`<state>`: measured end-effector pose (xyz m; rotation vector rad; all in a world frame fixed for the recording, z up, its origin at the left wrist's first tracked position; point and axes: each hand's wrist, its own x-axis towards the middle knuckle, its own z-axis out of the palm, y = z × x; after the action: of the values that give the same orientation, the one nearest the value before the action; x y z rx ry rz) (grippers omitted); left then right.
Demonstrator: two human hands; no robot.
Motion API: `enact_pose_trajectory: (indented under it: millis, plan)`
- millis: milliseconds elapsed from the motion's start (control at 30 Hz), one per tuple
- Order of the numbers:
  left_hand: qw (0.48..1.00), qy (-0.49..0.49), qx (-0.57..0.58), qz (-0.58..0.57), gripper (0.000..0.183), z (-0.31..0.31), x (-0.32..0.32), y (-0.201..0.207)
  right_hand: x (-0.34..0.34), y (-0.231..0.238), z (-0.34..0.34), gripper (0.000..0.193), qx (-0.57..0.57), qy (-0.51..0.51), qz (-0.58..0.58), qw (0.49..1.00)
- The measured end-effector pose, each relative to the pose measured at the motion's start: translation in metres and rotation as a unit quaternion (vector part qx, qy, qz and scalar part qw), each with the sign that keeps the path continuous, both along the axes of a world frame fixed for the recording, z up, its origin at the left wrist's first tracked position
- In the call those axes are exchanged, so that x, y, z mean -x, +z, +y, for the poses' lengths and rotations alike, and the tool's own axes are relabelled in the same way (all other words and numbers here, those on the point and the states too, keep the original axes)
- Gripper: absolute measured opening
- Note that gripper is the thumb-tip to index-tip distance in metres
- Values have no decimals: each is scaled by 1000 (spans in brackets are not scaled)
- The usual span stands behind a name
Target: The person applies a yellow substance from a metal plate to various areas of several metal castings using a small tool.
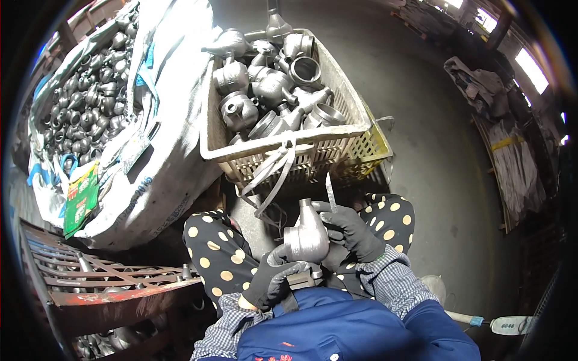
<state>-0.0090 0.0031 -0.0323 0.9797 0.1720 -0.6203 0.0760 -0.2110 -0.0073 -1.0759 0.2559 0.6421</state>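
A grey metal casting (308,238), round-bodied with a narrow spout and a wide collar, is held up in front of my lap. Gripping it from the lower left is my gloved left hand (274,278), its fingers curled under the casting. On the other side, my gloved right hand (354,231) is closed around a thin, flat, pale blade-like strip (330,191) that points upward. That hand's fingers are beside the casting's neck; whether they touch it I cannot tell. Both gloves are dark grey.
Ahead stands a pale plastic crate (289,142) heaped with similar castings, with a white strap (276,171) tied to its front. A large white sack (171,120) of smaller castings is at left, above a rusty metal rack (120,301). Wrapped bundles (512,165) lie far right.
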Motion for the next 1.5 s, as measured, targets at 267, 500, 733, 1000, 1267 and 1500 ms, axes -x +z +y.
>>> enact_pose_trajectory:
  millis: [267,500,733,1000,1267,1500]
  plan:
    - [998,63,14,1,26,-2,-2,23,-1,20,-1,37,40,96,-156,982]
    - [901,73,-323,-279,29,38,8,83,8,16,7,39,-70,54,-152,984]
    - [539,405,-571,-469,22,129,81,227,27,8,22,34,75,107,-102,986]
    - [371,265,-863,-217,23,256,88,240,23,0,17,32,47,187,-66,979]
    - [327,282,-840,-328,26,229,74,250,23,-27,8,42,82,177,-84,977]
    - [589,261,-566,-514,31,102,-53,232,24,-100,8,37,65,189,-102,975]
